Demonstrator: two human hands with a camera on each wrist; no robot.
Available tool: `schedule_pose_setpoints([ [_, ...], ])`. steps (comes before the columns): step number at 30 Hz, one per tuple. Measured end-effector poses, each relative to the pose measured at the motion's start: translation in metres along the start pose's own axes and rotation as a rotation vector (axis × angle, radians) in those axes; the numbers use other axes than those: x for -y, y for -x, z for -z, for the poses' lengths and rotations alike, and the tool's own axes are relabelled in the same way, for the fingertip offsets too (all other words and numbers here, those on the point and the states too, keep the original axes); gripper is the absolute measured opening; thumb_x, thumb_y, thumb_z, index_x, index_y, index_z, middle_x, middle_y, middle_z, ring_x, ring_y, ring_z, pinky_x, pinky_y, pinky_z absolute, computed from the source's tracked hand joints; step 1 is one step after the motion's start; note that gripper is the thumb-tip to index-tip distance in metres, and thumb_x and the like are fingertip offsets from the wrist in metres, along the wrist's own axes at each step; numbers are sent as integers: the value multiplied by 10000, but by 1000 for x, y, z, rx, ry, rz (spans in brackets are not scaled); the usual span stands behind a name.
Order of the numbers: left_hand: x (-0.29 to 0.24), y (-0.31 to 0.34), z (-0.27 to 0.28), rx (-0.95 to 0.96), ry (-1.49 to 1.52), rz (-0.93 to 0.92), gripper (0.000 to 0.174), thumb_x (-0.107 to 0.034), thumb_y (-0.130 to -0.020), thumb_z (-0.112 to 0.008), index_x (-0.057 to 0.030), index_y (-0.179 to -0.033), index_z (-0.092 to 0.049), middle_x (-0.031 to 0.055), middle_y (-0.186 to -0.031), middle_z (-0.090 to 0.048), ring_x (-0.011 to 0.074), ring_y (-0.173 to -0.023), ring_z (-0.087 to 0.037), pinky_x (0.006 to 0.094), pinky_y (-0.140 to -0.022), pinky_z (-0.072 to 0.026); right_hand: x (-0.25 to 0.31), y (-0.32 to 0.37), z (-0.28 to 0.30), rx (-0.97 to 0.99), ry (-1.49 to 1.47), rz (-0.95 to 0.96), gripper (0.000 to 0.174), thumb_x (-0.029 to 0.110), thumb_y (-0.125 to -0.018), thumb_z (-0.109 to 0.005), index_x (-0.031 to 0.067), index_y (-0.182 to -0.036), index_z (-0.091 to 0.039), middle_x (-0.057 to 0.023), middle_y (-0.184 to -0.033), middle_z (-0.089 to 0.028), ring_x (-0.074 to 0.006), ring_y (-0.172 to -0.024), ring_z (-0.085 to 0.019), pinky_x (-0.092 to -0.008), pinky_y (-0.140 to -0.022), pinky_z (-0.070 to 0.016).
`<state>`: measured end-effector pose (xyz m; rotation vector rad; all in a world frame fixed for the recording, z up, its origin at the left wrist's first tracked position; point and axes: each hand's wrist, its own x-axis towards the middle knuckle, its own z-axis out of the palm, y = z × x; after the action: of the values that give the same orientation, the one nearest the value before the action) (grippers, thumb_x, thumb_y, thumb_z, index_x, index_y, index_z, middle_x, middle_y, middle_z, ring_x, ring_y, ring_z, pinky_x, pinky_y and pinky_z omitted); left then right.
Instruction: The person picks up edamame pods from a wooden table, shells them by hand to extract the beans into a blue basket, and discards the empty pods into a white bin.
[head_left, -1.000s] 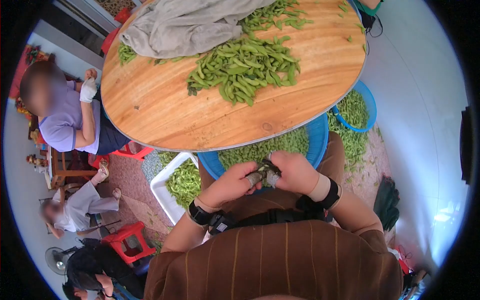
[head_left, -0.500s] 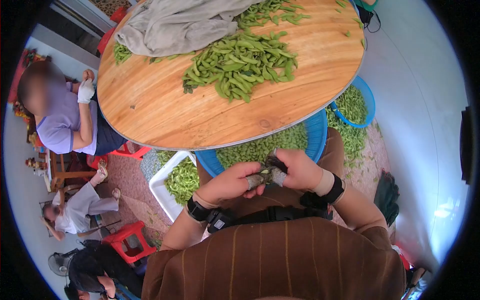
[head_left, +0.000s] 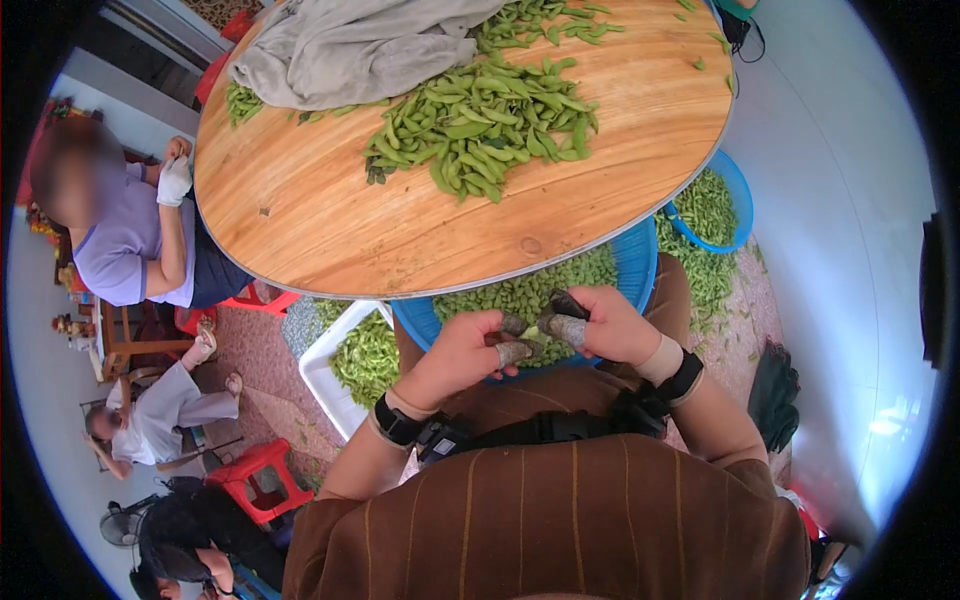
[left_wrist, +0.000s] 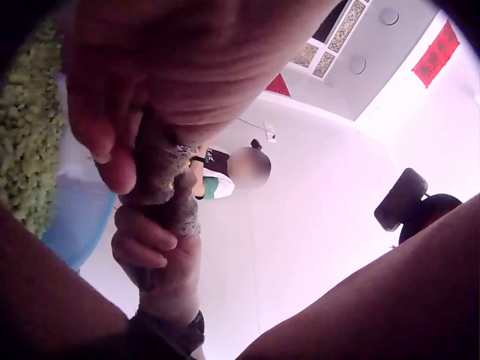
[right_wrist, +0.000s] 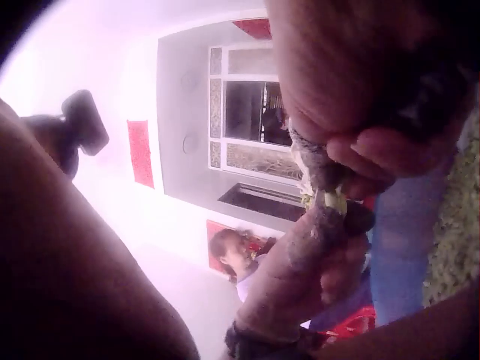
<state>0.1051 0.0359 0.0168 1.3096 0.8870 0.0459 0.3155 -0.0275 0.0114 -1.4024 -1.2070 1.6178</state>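
Close together above the blue basin (head_left: 632, 262) are the left hand (head_left: 462, 352) and right hand (head_left: 612, 326), with worn grey coverings on thumbs and fingers. A small green pod (right_wrist: 334, 201) lies between their fingertips in the right wrist view. The left hand (right_wrist: 289, 274) pinches it from below, and the curled fingers of the right hand (right_wrist: 375, 154) meet it from above. Small green beans (head_left: 575, 275) fill the basin. From the left wrist, the left hand (left_wrist: 165, 82) and right hand (left_wrist: 169, 247) hide the pod.
A round wooden table (head_left: 330, 220) with heaped pods (head_left: 490, 125) and a grey cloth (head_left: 350, 50) stands ahead. Left of the basin is a white tray (head_left: 322, 368); right, a blue basket (head_left: 742, 205). Several people and a red stool (head_left: 262, 475) are at left.
The hands have moved slightly apart, the right one up and to the right. Their covered fingertips, pressed close together before, now show a small gap between them.
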Motion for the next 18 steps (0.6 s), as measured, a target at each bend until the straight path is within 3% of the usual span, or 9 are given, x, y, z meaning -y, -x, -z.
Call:
schedule_pose_setpoints([
  [3,-5,3,0,-53,-15,-31,93,-91,-879,-570,-21,-918,-619,28,-747,-643,91,-582,-594,212,-506,-469,3,2,0,82,-113,-52,140,177,-861,-620,49,-818,-586,21,-545,-503,-52,-473,-478,-214,-426,-369],
  [4,-7,4,1,12,76,-33,99,-98,-878,-577,-18,-917,-617,41,-739,-646,101,-565,-595,212,-495,-467,1,2,0,82,-113,-52,140,177,-861,-620,49,-818,-586,21,-545,-503,-52,-473,-478,-214,-426,-369],
  [6,-6,6,4,78,167,-36,106,-106,-876,-583,-14,-917,-616,54,-731,-648,111,-548,-595,211,-485,-465,-4,2,0,195,-408,-28,89,141,-867,-600,55,-866,-580,12,-620,-526,-44,-479,-446,-198,-425,-340],
  [8,2,11,4,261,584,16,155,-150,-877,-592,-2,-921,-608,78,-731,-649,123,-532,-590,214,-476,-458,1,7,-6,253,-578,-112,83,134,-870,-592,56,-893,-576,5,-662,-535,-40,-481,-428,-194,-424,-327],
  [9,7,11,3,257,589,15,155,-150,-877,-592,-2,-921,-608,78,-731,-649,123,-532,-590,214,-476,-458,2,8,-8,307,-752,-196,86,128,-872,-583,57,-920,-571,-2,-704,-543,-36,-484,-409,-189,-423,-314],
  [11,21,8,1,372,795,-27,205,-200,-880,-596,-1,-928,-601,79,-716,-640,117,-514,-572,214,-455,-443,-2,4,-10,310,-802,-246,106,137,-872,-585,55,-935,-565,-5,-724,-548,-33,-488,-402,-189,-421,-306],
  [14,38,-2,-6,352,916,-70,175,-186,-906,-552,-15,-939,-573,93,-717,-632,138,-515,-568,227,-447,-439,-10,-1,-10,248,-824,-291,128,157,-871,-588,56,-946,-560,-2,-738,-550,-26,-496,-399,-185,-422,-305],
  [18,32,-7,-3,249,589,-50,185,-203,-914,-541,-20,-938,-560,92,-739,-630,128,-514,-558,225,-451,-437,-11,-3,-12,129,-635,-289,143,176,-863,-601,63,-937,-557,7,-734,-546,-23,-505,-410,-173,-430,-330],
])
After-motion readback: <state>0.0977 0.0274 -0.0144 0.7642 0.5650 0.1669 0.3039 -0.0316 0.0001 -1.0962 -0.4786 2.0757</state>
